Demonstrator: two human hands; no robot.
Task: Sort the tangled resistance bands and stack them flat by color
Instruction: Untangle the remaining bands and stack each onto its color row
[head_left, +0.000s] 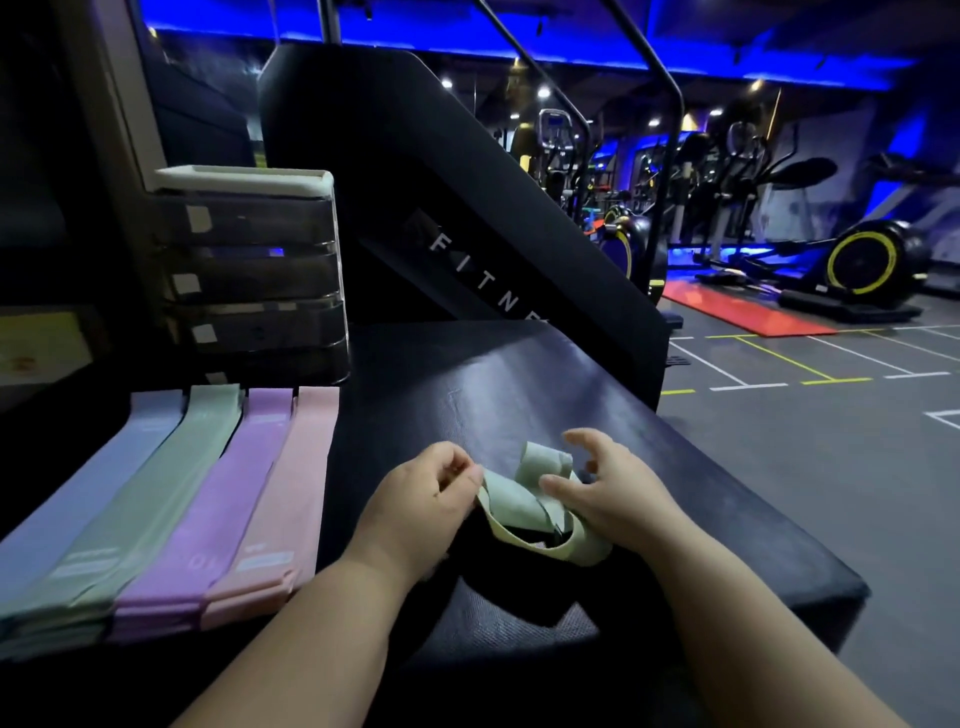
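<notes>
A twisted pale green band (524, 501) lies on the dark padded bench (519, 395) in front of me. My left hand (421, 493) pinches its left end between thumb and fingers. My right hand (613, 493) touches the band's right side with the thumb, its other fingers spread and loosely curled above it. To the left, flat stacks lie side by side: blue bands (78, 509), green bands (140, 499), purple bands (223, 488) and pink bands (291, 488).
A dark stack of drawers (249, 275) with a white top stands behind the sorted bands. A black slanted machine panel (467, 218) rises behind the bench. The bench edge drops to the gym floor (831, 457) on the right.
</notes>
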